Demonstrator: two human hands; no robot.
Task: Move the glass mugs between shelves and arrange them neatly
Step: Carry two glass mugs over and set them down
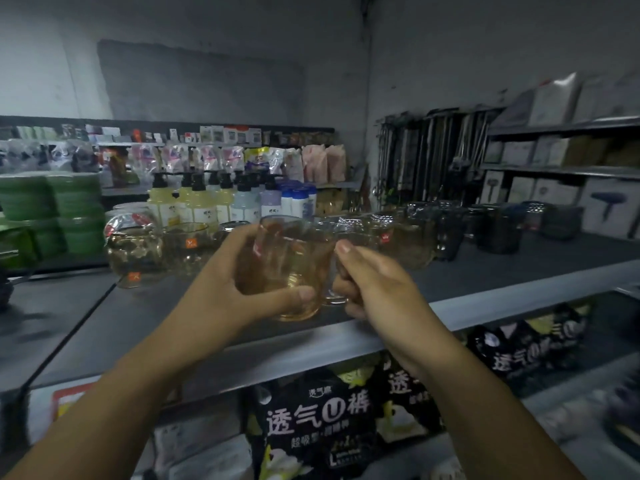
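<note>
We list two entries.
1. Left hand [221, 282]: bare, left thumbnail [306, 293] trimmed short; left forearm [138, 368] bare to the lower edge of view.
2. Right hand [377, 282]: bare, right thumbnail [344, 246] trimmed short; right forearm [467, 375] likewise bare.

Left hand [214, 292] cupping mug [294, 258], right hand [377, 285] gripping handle [337, 298] (arms outstretched)

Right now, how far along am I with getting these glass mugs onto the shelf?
Done: several mugs already stand on the grey shelf, a left cluster and a right group. In hand: one mug at the shelf's front edge, your left grip round its body, your right grip on its handle. Left: set it down and straighten the uneven rows. Mugs elsewhere aren't visible.
</note>
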